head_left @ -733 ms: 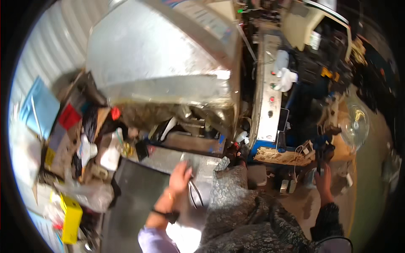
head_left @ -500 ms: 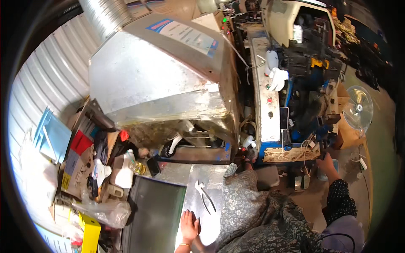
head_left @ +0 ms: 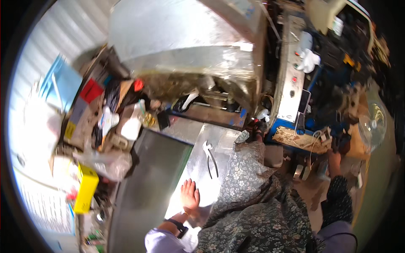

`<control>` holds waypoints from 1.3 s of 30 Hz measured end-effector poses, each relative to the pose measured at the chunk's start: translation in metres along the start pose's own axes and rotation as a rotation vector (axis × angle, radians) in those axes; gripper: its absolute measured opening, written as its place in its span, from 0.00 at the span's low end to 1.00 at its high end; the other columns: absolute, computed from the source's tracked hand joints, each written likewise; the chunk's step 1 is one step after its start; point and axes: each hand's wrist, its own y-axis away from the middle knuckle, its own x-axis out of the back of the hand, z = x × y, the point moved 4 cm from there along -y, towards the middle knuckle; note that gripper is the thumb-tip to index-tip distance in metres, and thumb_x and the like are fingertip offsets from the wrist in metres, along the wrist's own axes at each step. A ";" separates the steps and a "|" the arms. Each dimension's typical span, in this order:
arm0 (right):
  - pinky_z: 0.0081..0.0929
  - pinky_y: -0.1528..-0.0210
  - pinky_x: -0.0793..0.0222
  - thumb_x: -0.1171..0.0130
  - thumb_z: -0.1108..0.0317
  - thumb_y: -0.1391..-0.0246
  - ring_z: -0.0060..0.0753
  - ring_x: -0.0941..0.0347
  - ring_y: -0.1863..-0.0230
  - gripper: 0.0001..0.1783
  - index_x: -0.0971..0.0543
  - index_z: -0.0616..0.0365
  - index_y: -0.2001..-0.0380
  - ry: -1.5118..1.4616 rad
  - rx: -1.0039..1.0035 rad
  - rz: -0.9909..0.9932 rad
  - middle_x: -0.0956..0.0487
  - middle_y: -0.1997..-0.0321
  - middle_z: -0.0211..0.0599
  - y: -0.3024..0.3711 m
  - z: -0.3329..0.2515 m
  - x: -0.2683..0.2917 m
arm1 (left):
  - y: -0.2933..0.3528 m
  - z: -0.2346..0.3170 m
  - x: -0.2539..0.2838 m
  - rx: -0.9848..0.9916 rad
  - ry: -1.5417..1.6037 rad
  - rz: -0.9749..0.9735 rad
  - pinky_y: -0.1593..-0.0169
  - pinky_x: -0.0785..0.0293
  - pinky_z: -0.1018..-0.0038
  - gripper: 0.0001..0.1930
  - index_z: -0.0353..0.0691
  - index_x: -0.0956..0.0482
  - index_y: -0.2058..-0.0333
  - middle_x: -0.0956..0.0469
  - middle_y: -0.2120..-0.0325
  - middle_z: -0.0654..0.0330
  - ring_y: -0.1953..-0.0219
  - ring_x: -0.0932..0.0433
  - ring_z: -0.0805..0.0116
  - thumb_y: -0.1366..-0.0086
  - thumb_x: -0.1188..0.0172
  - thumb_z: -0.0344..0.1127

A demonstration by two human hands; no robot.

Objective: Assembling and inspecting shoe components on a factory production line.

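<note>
My left hand lies flat, fingers stretched out, on the shiny metal table and holds nothing. Just beyond its fingertips, a pair of pincers with dark handles rests on the same metal, apart from the hand. On the far right, my right hand reaches up to a dark part at the near corner of the blue-edged machine. Its fingers are blurred and merge with that dark part, so their grip is hidden. A patterned apron covers my lap between the two arms.
A dark conveyor belt runs left of the metal table. Clutter with a yellow box, plastic bags and a blue bin lines the left. Ahead stands a large metal hood. A fan is at the far right.
The view has shifted, so the hood and machine sit higher in the picture. My left forearm and its sleeve now show more. The pincers remain on the metal near my left hand.
</note>
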 end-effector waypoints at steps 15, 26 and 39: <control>0.47 0.56 0.24 0.38 0.60 0.47 0.60 0.21 0.58 0.20 0.20 0.72 0.62 0.247 -0.127 0.077 0.18 0.63 0.60 0.046 -0.052 0.018 | 0.012 -0.014 -0.025 -0.160 0.028 0.085 0.31 0.47 0.48 0.25 0.32 0.32 0.38 0.35 0.36 0.43 0.32 0.42 0.40 0.29 0.51 0.39; 0.46 0.59 0.23 0.36 0.55 0.49 0.55 0.18 0.64 0.21 0.18 0.68 0.69 0.408 0.115 0.175 0.18 0.68 0.59 0.009 -0.005 -0.002 | 0.008 -0.007 -0.016 -0.123 -0.008 0.353 0.39 0.36 0.48 0.19 0.32 0.23 0.51 0.24 0.48 0.43 0.43 0.29 0.37 0.41 0.48 0.31; 0.39 0.76 0.30 0.39 0.65 0.46 0.40 0.22 0.76 0.12 0.20 0.66 0.68 0.200 0.041 -0.083 0.21 0.77 0.44 -0.007 -0.005 -0.007 | 0.005 0.003 0.007 0.031 0.030 0.191 0.33 0.40 0.51 0.23 0.37 0.23 0.48 0.26 0.43 0.49 0.37 0.33 0.46 0.43 0.41 0.35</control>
